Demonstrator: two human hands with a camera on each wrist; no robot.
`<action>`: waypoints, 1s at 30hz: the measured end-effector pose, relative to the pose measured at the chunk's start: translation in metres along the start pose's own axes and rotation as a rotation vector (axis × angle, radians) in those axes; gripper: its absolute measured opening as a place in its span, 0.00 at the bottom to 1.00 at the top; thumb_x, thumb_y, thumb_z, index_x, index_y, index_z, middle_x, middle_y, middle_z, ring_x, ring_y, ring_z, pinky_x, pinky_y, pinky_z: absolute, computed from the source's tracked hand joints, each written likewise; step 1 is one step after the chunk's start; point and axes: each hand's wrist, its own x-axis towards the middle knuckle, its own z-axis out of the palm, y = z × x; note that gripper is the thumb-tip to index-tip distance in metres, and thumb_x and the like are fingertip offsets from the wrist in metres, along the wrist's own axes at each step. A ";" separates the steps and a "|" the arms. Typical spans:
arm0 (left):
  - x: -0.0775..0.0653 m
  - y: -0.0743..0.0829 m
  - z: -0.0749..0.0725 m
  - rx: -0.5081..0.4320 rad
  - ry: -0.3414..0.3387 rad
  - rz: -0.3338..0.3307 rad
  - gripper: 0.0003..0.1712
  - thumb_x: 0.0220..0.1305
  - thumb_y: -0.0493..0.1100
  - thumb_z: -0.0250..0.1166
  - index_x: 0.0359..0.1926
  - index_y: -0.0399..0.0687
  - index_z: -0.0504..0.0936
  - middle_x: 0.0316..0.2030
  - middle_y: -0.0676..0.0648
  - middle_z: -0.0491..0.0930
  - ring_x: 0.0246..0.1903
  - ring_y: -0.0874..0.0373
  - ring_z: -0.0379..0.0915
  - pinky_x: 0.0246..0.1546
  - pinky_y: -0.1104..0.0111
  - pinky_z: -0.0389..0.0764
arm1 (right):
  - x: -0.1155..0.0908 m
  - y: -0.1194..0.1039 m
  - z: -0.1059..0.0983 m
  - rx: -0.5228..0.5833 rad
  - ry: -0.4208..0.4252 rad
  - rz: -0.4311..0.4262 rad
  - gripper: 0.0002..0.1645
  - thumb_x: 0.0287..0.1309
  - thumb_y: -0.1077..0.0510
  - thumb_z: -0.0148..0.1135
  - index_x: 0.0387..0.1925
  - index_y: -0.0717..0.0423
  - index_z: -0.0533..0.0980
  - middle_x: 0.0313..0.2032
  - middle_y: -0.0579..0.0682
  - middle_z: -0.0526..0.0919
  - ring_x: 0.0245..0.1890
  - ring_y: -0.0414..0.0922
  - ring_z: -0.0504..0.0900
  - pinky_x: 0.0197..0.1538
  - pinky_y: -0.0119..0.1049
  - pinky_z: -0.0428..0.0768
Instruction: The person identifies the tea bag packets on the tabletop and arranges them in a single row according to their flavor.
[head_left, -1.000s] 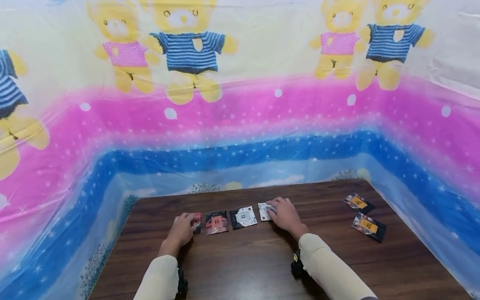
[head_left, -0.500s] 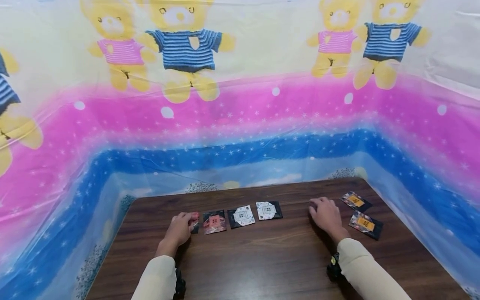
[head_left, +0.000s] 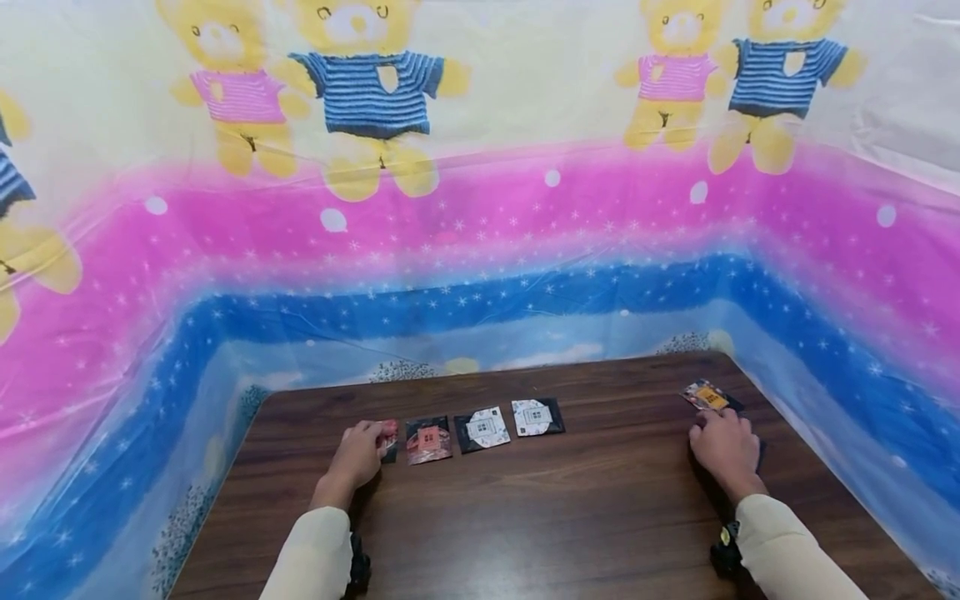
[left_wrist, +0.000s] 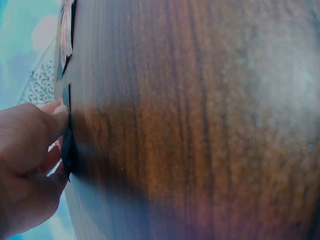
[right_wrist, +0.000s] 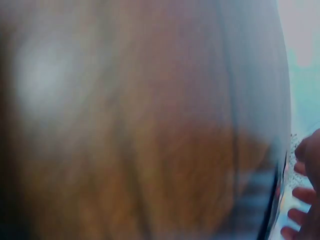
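My left hand (head_left: 356, 457) holds a small flat red-and-black packet (head_left: 389, 440) at the left end of a row on the table. In the left wrist view, thumb and fingers bend about that packet's edges. Beside it lie another red packet (head_left: 428, 440) and two white-and-black packets (head_left: 483, 428). At the right, my right hand (head_left: 726, 450) hovers over a dark packet (head_left: 762, 454), mostly hidden beneath it. Its fingers (right_wrist: 303, 195) are spread just off the packet in the right wrist view. Just beyond that hand lies a packet with an orange label (head_left: 711, 397).
Everything lies on a dark wood-grain table (head_left: 525, 517). A cloth backdrop (head_left: 480, 208) printed with bears hangs round its back and sides. Both wrists wear a small black device (head_left: 725, 552).
My right hand has let go of the rightmost white packet and moved right, to over the nearer orange-labelled packet. My left hand has stayed at the red packet.
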 end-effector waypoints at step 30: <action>-0.002 0.004 0.000 -0.004 0.000 -0.020 0.19 0.72 0.34 0.60 0.62 0.39 0.79 0.65 0.30 0.71 0.65 0.31 0.65 0.64 0.40 0.72 | -0.007 0.015 0.002 0.044 -0.068 0.113 0.29 0.73 0.51 0.48 0.64 0.69 0.71 0.60 0.75 0.69 0.52 0.74 0.67 0.52 0.73 0.67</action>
